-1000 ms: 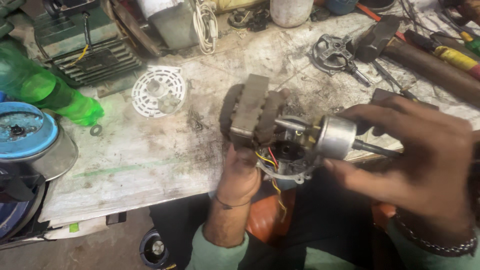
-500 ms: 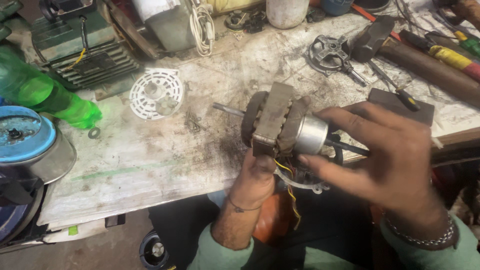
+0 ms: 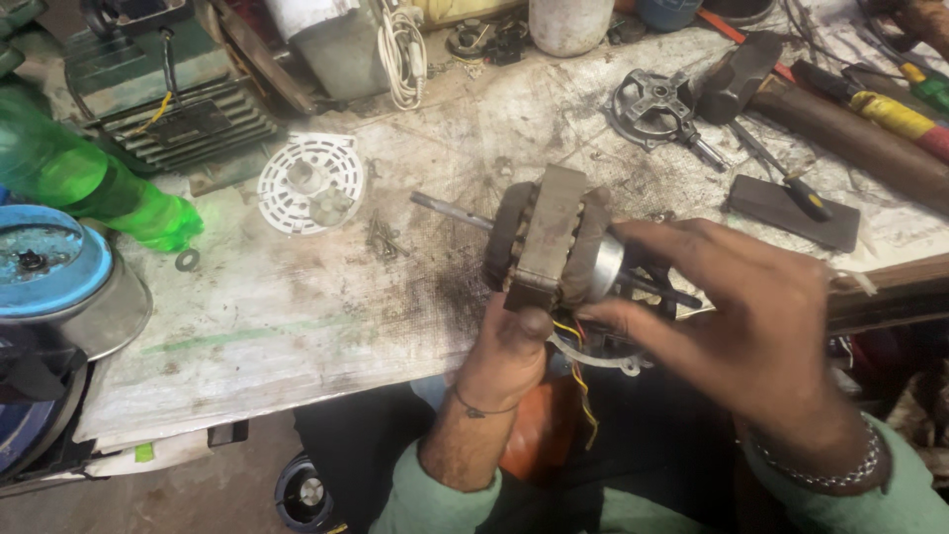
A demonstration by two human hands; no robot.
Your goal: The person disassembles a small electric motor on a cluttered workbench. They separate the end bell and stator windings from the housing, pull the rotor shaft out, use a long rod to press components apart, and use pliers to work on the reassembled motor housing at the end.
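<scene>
Here, motor (image 3: 550, 242) lying level, shaft (image 3: 450, 209) pointing left, left hand (image 3: 511, 341) clamped beneath, right hand (image 3: 736, 316) fingers loosely spread.

No labels, signs or screens are showing. The nearest things to packages are containers: a green plastic bottle (image 3: 69, 183) is lying on the tabletop (image 3: 297, 307) far to the left of the left grip (image 3: 514, 346), and a white tub (image 3: 571, 25) is standing at the far edge, well beyond both grips, its top cut off by the frame.
</scene>
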